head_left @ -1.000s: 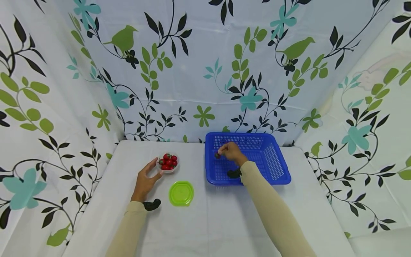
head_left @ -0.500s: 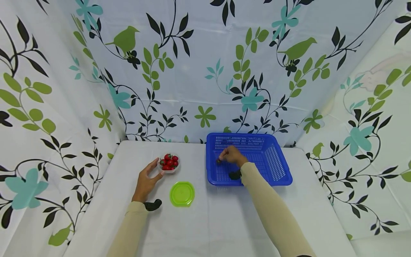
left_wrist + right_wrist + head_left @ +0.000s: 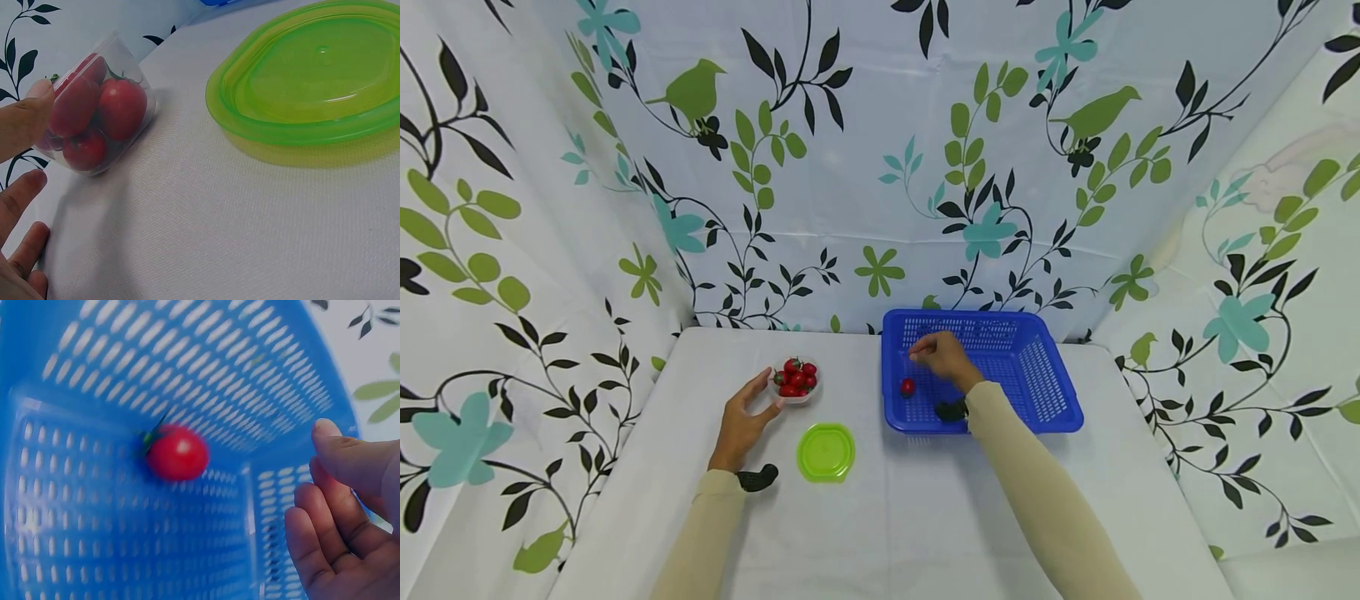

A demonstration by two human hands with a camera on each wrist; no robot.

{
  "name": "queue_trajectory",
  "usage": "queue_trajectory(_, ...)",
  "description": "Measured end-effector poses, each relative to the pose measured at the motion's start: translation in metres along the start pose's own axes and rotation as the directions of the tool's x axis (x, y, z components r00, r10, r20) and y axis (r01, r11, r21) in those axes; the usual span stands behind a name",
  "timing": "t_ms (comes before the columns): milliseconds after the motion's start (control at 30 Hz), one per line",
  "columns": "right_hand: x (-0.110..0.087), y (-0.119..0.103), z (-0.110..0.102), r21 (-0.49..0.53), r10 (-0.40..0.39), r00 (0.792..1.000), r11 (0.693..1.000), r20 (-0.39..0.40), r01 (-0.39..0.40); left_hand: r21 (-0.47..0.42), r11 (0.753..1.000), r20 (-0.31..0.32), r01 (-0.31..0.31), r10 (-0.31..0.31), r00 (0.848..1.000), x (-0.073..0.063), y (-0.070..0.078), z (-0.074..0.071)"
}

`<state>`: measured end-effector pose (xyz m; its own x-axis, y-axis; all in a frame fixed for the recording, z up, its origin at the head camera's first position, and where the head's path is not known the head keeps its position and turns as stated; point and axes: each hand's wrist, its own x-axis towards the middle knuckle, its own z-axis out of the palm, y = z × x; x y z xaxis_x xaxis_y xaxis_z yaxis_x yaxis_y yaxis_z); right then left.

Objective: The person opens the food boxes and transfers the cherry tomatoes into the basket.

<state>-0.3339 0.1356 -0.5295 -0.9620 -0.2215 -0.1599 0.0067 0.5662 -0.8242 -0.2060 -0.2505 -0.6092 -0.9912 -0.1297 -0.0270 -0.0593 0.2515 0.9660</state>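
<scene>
A small clear plastic container of red cherry tomatoes stands at the table's left. My left hand holds it from the left side, thumb and fingertips at its wall. One cherry tomato with a green stem lies on the floor of the blue plastic basket, at the basket's left side. Just above and to the right of it, inside the basket, hovers my right hand. Its fingers are loosely bent, apart from the tomato, with nothing in them.
A green lid lies on the white table between the container and the basket. Behind the table hangs a white curtain printed with leaves and birds. Black wrist cameras sit under both wrists.
My right hand has lowered a cherry tomato onto the basket floor, let go and risen slightly from it. The left hand has stayed at the container.
</scene>
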Motion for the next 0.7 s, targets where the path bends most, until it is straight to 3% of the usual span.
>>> queue_trajectory(167, -0.005, -0.016, 0.003, 0.064, -0.054, 0.998, 0.996, -0.011, 0.055, -0.008, 1.0, 0.009, 0.019, -0.019, 1.0, 0.0, 0.004, 0.0)
queue_trajectory(433, -0.012, -0.047, 0.027, 0.117, -0.133, 0.99, 0.984, -0.038, 0.137, -0.024, 0.998, 0.023, 0.065, -0.064, 0.998, -0.007, 0.027, -0.001)
queue_trajectory(700, -0.017, -0.07, 0.061, 0.131, -0.213, 0.977, 0.968, -0.007, 0.212, 0.022, 0.999, -0.001, 0.027, -0.027, 1.0, -0.003, 0.007, 0.001)
